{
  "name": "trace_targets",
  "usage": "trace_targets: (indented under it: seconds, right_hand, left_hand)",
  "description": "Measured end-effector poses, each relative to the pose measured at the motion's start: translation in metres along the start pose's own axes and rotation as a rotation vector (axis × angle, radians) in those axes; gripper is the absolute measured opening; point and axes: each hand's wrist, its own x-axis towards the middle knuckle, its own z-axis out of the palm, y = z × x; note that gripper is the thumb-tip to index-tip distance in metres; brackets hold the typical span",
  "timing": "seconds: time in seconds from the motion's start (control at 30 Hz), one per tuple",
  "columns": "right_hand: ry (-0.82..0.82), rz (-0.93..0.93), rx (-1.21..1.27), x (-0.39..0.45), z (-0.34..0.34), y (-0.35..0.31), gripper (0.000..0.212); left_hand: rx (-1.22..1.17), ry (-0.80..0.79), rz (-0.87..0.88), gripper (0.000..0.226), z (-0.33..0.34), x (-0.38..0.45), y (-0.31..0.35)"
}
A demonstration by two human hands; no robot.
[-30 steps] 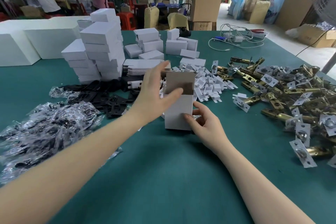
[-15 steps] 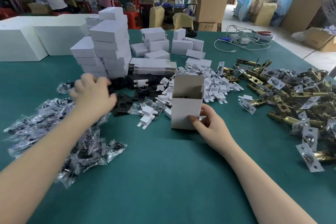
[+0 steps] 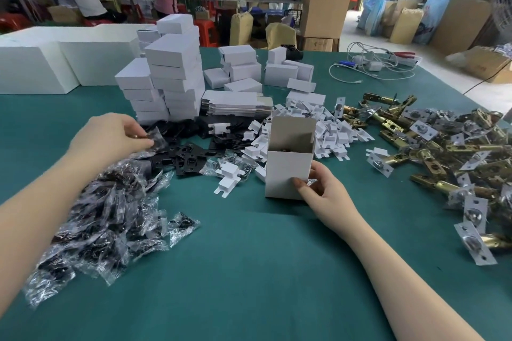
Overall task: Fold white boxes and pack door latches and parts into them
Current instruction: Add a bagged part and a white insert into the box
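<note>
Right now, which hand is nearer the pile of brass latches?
Right. The right hand holds the open box, just left of the latches; the left hand is far across, pinching a bag.

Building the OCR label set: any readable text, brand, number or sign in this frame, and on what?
Nothing legible.
White boxes: blank, no print.
Open box held by the right hand: plain.
Brown carton behind the table: faint red marks, too blurred to read.
Carton at far right: red print, too small to read.
</note>
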Motion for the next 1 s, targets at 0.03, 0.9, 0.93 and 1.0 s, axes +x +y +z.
trace_targets:
  seconds: [0.03,0.9,0.93,1.0]
  right_hand:
    - [-0.002,0.000,0.004,0.000,0.000,0.000,0.036]
    - [-0.018,-0.030,0.038,0.000,0.000,-0.004,0.033]
    - [-0.019,-0.030,0.037,0.000,0.000,-0.004,0.033]
    - [-0.017,-0.030,0.037,0.000,0.000,-0.004,0.033]
  left_hand:
    - [-0.118,-0.019,-0.009,0.015,-0.001,0.001,0.001]
    - [-1.221,-0.649,0.232,0.034,0.008,-0.052,0.126]
    - [-1.216,-0.644,0.244,0.032,0.008,-0.053,0.132]
    - [-1.243,-0.663,0.246,0.029,0.009,-0.054,0.141]
